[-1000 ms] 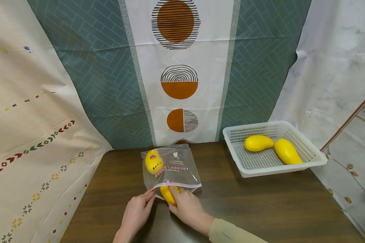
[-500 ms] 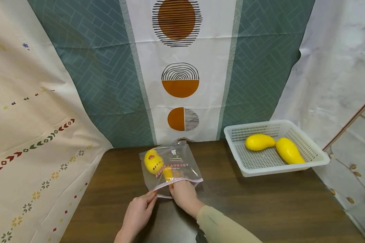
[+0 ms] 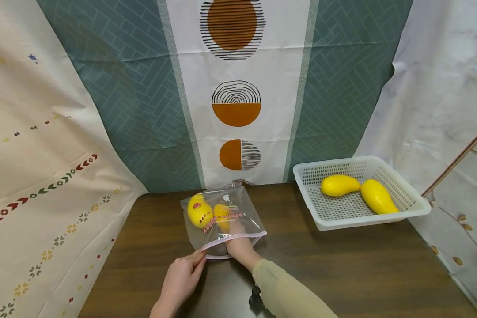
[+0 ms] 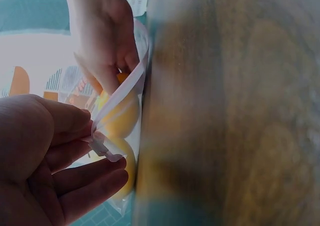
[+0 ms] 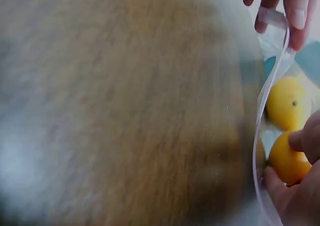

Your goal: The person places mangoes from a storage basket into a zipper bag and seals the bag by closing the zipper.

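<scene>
Left hand (image 3: 180, 279) pinches bag (image 3: 238, 207) rim; right hand (image 3: 238, 245), inside bag, grips mango (image 3: 221, 215). Risk: rim slips from the pinch and mouth collapses on the wrist.

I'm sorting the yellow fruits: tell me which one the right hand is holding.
The fruit inside the clear bag, beside the stickered one. The right hand reaches in around it; two others lie in the basket.
</scene>
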A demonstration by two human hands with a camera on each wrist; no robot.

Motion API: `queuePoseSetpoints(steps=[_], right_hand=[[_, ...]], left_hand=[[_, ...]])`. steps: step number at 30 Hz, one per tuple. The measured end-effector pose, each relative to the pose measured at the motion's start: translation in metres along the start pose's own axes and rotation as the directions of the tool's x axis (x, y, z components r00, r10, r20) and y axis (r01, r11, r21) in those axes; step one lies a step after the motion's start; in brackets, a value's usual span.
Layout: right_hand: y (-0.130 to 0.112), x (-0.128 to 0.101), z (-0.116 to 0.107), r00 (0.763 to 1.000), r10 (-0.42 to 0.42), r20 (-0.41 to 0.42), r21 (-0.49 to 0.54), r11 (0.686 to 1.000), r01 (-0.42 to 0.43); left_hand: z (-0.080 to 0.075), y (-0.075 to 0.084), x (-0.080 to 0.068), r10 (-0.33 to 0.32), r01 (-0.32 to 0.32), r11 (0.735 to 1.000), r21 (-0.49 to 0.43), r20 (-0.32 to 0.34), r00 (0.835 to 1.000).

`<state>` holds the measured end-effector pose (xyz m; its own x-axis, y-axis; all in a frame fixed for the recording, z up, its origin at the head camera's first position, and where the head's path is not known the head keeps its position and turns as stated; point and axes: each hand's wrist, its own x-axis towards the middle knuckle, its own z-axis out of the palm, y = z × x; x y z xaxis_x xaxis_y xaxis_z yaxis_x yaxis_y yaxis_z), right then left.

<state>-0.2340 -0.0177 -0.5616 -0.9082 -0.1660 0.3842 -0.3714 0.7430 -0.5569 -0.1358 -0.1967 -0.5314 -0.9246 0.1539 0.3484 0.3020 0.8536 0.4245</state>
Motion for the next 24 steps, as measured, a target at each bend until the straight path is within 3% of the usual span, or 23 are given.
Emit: queuePoseSetpoints(steps=[6,15,19,24], right_hand=[[0.003,0.011,0.002,0.988,0.145,-0.057,0.254,0.959,-0.126],[0.003,0.017,0.006,0.967,0.185,-0.176,0.288,0.949,-0.129],[0.000,0.022,0.006,0.951,0.284,-0.118,0.317,0.919,-0.235],[-0.003,0.026,0.004,0.908,0.420,0.004,0.257,0.877,-0.406]], left_hand=[[0.000,0.000,0.000,0.009,-0.009,1.000,0.000,0.002,1.000],[-0.001,0.003,0.000,0.000,0.000,1.000,-0.009,0.026,1.000],[-0.001,0.003,0.000,-0.013,0.013,1.000,-0.007,0.044,0.999],[-0.002,0.004,0.001,-0.008,0.009,1.000,-0.011,0.063,0.998]])
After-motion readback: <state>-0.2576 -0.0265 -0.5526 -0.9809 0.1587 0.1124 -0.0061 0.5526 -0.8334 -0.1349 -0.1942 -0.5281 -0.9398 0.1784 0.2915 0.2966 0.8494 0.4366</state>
